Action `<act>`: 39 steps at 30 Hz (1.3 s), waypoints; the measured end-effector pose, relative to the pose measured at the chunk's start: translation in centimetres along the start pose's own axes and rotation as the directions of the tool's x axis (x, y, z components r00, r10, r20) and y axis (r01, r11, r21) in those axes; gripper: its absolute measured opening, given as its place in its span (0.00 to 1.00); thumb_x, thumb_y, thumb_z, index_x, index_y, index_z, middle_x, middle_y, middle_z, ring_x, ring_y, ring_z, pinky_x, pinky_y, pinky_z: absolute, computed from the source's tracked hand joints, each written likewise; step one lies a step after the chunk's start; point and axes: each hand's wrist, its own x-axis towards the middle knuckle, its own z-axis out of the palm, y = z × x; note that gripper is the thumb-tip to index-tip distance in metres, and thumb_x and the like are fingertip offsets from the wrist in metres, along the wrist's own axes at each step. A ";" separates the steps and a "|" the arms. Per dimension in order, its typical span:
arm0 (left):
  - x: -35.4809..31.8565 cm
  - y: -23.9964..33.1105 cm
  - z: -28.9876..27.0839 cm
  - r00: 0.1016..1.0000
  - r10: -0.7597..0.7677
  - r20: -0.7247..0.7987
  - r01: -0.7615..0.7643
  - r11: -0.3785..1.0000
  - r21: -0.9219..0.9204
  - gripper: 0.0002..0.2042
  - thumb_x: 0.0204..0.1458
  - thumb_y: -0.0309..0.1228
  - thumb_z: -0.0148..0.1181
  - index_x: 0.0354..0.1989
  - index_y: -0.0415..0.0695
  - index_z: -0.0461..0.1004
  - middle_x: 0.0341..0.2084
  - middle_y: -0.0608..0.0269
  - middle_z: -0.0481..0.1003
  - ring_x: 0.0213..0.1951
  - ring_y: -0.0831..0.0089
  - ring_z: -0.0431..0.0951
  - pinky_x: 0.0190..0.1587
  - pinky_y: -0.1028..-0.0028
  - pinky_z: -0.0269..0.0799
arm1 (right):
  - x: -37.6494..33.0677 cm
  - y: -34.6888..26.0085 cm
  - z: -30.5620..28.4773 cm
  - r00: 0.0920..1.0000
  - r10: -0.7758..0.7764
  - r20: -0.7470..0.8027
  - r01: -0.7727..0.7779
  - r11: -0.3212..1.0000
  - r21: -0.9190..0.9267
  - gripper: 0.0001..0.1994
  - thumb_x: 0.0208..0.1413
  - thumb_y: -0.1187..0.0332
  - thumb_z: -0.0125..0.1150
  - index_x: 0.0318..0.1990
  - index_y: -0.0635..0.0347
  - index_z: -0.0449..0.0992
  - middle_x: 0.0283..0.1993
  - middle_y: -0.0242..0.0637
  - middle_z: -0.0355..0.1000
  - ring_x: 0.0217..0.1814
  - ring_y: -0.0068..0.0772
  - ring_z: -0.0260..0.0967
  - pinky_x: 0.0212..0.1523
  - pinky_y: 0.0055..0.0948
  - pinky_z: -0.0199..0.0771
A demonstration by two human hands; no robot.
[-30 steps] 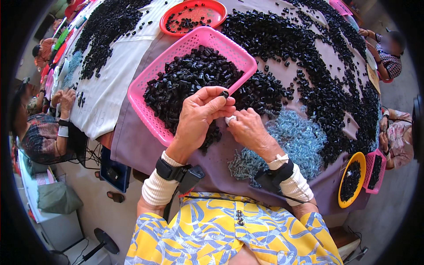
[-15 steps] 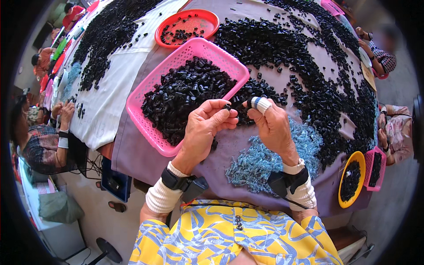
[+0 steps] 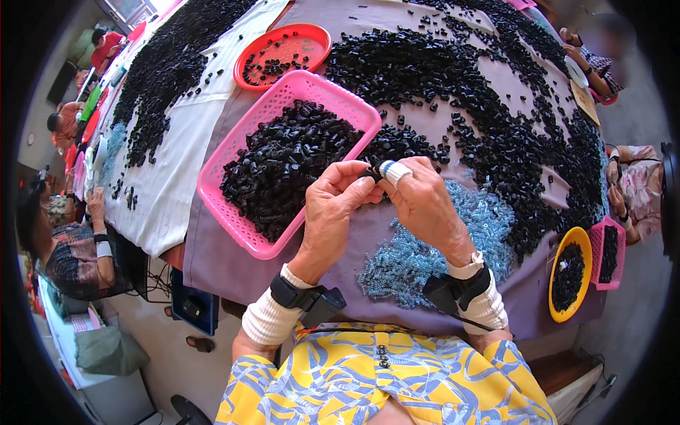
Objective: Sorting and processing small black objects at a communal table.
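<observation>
My left hand [image 3: 335, 205] pinches a small black plastic piece [image 3: 370, 174] between thumb and forefinger. Against it comes my right hand [image 3: 425, 202], its fingers closed and a white, blue-striped cover [image 3: 394, 172] on one finger. The fingertips of both hands meet at the piece, so what the right fingers grip is hidden. Left of my hands stands a pink basket [image 3: 212, 166] heaped with black plastic pieces [image 3: 283, 159]. Below my right hand lies a pile of small, clear bluish parts [image 3: 425, 265].
A red tray [image 3: 322, 44] with a few black pieces sits behind the basket. Loose black pieces [image 3: 404, 67] cover much of the cloth-covered table [image 3: 234, 273]. At the right edge are a yellow tray [image 3: 586, 258] and a small pink basket [image 3: 618, 262]. Other people sit around the table.
My right hand has moved left and its fingers have come together with those of my left hand at the black piece. The whole view has shifted slightly.
</observation>
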 end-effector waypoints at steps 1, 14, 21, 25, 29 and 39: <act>0.0 0.0 0.0 1.000 -0.003 0.004 0.003 1.000 -0.002 0.09 0.55 0.22 0.55 0.44 0.36 0.69 0.34 0.57 0.76 0.33 0.72 0.79 0.41 0.74 0.76 | 0.0 0.0 -0.2 1.000 0.004 0.000 -0.004 1.000 -0.004 0.03 0.45 0.76 0.58 0.28 0.63 0.71 0.28 0.41 0.70 0.35 0.41 0.69 0.40 0.36 0.65; 0.0 -0.2 0.0 0.997 0.002 0.072 0.002 0.998 -0.055 0.11 0.54 0.24 0.58 0.45 0.36 0.71 0.33 0.60 0.77 0.33 0.77 0.78 0.40 0.77 0.76 | 0.7 0.4 -1.3 0.996 -0.091 0.015 0.092 0.995 -0.026 0.04 0.42 0.72 0.61 0.25 0.62 0.72 0.26 0.38 0.68 0.31 0.39 0.67 0.41 0.36 0.63; -0.2 -0.2 -0.3 0.998 -0.005 0.067 0.007 1.000 -0.030 0.11 0.54 0.25 0.58 0.45 0.36 0.71 0.33 0.59 0.78 0.34 0.77 0.78 0.40 0.77 0.76 | 1.4 0.0 -2.2 0.985 -0.100 0.140 0.103 0.995 -0.016 0.05 0.43 0.73 0.61 0.24 0.62 0.71 0.24 0.38 0.67 0.30 0.41 0.66 0.39 0.35 0.64; -0.2 0.4 -0.1 0.998 -0.002 0.070 0.005 0.999 -0.048 0.12 0.54 0.25 0.58 0.45 0.35 0.71 0.33 0.58 0.78 0.34 0.76 0.78 0.40 0.77 0.76 | 1.4 0.4 -2.2 1.000 -0.029 0.010 0.029 0.999 0.020 0.05 0.44 0.74 0.62 0.26 0.63 0.73 0.24 0.39 0.69 0.28 0.42 0.67 0.39 0.37 0.65; -0.2 0.5 -0.4 0.997 0.003 0.073 0.002 0.998 -0.060 0.12 0.55 0.25 0.57 0.47 0.37 0.71 0.35 0.56 0.78 0.35 0.74 0.79 0.42 0.74 0.76 | 1.8 0.2 -1.5 0.996 -0.065 -0.065 0.066 0.998 0.012 0.06 0.45 0.73 0.64 0.28 0.64 0.73 0.24 0.40 0.69 0.28 0.42 0.67 0.39 0.37 0.65; -0.2 0.6 -0.5 0.997 0.046 0.056 -0.048 0.998 0.039 0.12 0.55 0.24 0.56 0.46 0.35 0.72 0.33 0.59 0.78 0.35 0.77 0.78 0.40 0.78 0.74 | 2.3 -0.4 -1.2 0.988 -0.153 -0.026 0.150 0.985 -0.080 0.06 0.44 0.73 0.64 0.28 0.63 0.72 0.24 0.38 0.68 0.28 0.40 0.67 0.42 0.38 0.63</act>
